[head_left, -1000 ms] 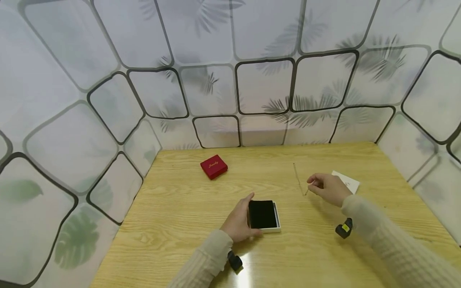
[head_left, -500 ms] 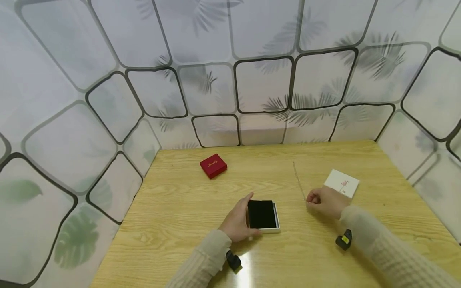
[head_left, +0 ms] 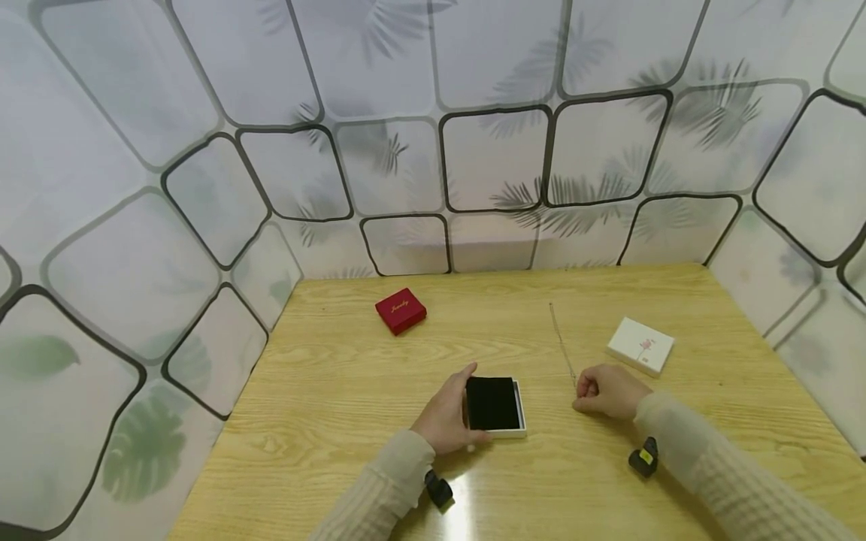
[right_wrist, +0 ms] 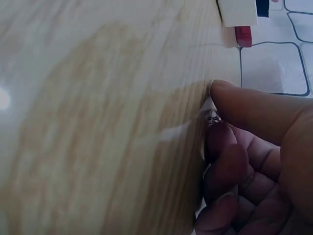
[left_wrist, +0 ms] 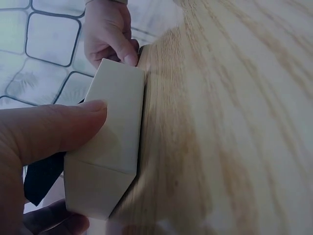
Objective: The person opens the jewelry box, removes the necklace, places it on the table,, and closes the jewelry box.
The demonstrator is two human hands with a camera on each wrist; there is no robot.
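My left hand (head_left: pixel 443 417) holds a small white box (head_left: pixel 509 433) by its sides. A black pad (head_left: pixel 491 403) lies over the box, slightly askew, leaving a strip of the inside bare at the right. In the left wrist view my thumb (left_wrist: pixel 73 125) presses the box's white side (left_wrist: pixel 120 112). My right hand (head_left: pixel 609 392) is low at the table, at the near end of a thin chain necklace (head_left: pixel 560 338) laid out lengthwise. Thumb and curled forefinger stand apart in the right wrist view, with a small shiny bit of the necklace (right_wrist: pixel 213 118) showing in the gap.
A red jewelry box (head_left: pixel 401 311) with gold lettering sits at the back left. Behind my right hand lies a white lid (head_left: pixel 641 346) with a pink flower print. The wooden table (head_left: pixel 325 421) ends at a patterned cloth wall (head_left: pixel 497 161).
My right hand has moved toward me, drawing the necklace straighter along the table; its thumb and forefinger have parted. The white lid has come fully into view. My left hand stays on the box.
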